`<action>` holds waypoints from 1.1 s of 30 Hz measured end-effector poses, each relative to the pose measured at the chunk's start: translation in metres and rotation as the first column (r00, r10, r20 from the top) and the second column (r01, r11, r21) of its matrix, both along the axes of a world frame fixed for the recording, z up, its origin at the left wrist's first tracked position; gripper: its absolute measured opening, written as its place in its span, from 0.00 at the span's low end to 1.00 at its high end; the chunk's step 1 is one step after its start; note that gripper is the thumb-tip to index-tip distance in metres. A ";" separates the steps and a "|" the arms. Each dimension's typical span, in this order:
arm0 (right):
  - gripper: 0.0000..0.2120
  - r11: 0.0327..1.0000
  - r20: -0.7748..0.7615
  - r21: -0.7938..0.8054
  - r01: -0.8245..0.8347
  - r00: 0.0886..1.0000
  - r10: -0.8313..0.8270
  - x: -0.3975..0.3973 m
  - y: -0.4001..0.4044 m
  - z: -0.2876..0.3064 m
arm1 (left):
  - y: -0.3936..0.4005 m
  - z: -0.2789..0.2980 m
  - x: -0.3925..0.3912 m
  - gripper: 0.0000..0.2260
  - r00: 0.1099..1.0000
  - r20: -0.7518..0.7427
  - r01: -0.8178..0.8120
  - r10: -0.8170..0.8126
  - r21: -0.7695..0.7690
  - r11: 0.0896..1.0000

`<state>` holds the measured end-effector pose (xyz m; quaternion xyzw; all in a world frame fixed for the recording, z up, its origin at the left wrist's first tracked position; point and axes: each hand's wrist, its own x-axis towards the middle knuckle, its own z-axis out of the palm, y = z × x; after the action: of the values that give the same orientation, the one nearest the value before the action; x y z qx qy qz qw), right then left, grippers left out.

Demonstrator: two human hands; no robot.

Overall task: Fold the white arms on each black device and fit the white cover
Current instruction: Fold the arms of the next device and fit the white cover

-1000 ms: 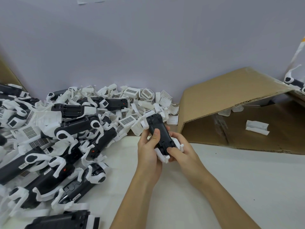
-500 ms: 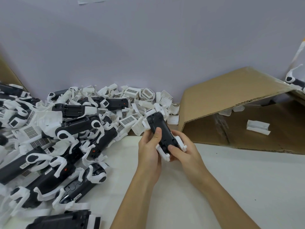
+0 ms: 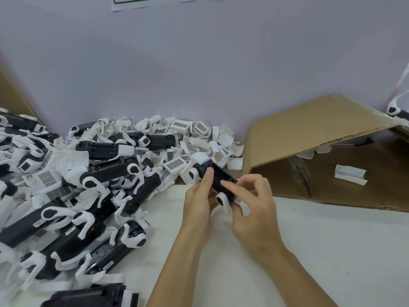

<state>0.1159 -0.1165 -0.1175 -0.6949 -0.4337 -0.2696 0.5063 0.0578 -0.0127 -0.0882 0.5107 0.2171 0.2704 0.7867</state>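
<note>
Centre: slim black plastic device with white hinged arms (image 3: 218, 181), held above the white tabletop (image 3: 309, 251). Left hand (image 3: 200, 202) grips its left side, thumb laid on top. Right hand (image 3: 252, 206) holds the near right end, index finger on the upper face; motion blur hides the exact finger contact. Left: large heap of similar black-and-white devices (image 3: 73, 202). Far centre, against the pale wall (image 3: 199, 63): pile of loose white plastic covers (image 3: 199, 138). Right: open brown cardboard box (image 3: 327, 156) lying on its side, one white cover (image 3: 350, 177) inside.

Black device (image 3: 219, 178) with white arms (image 3: 193, 175), brown cardboard box (image 3: 309, 127), white table (image 3: 332, 240).
</note>
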 end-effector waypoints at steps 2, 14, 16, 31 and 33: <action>0.22 0.997 0.075 -0.043 -0.065 0.995 0.068 -0.004 0.000 0.001 | 0.001 -0.001 -0.001 0.18 0.999 0.034 -0.032 0.033 -0.049 0.998; 0.15 0.984 -0.460 0.161 -0.074 0.877 0.141 -0.002 -0.001 0.006 | 0.003 0.004 -0.010 0.15 0.970 0.237 0.126 -0.046 -0.332 0.935; 0.14 0.978 -0.509 0.197 -0.070 0.845 0.163 -0.001 -0.002 0.006 | 0.004 0.005 -0.012 0.15 0.955 0.292 0.176 -0.048 -0.429 0.886; 0.21 0.977 -0.595 0.207 -0.050 0.786 0.166 0.006 -0.002 -0.001 | 0.005 0.008 -0.006 0.18 0.959 0.257 -0.037 0.117 -0.293 0.955; 0.21 0.978 -0.594 0.203 -0.044 0.789 0.159 0.006 -0.002 -0.001 | 0.005 0.007 -0.006 0.17 0.960 0.187 -0.173 0.208 -0.184 0.967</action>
<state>0.1219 -0.1181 -0.1184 -0.6719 -0.2594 -0.0425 0.6924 0.0516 -0.0072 -0.0811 0.3894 0.2050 0.3773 0.8149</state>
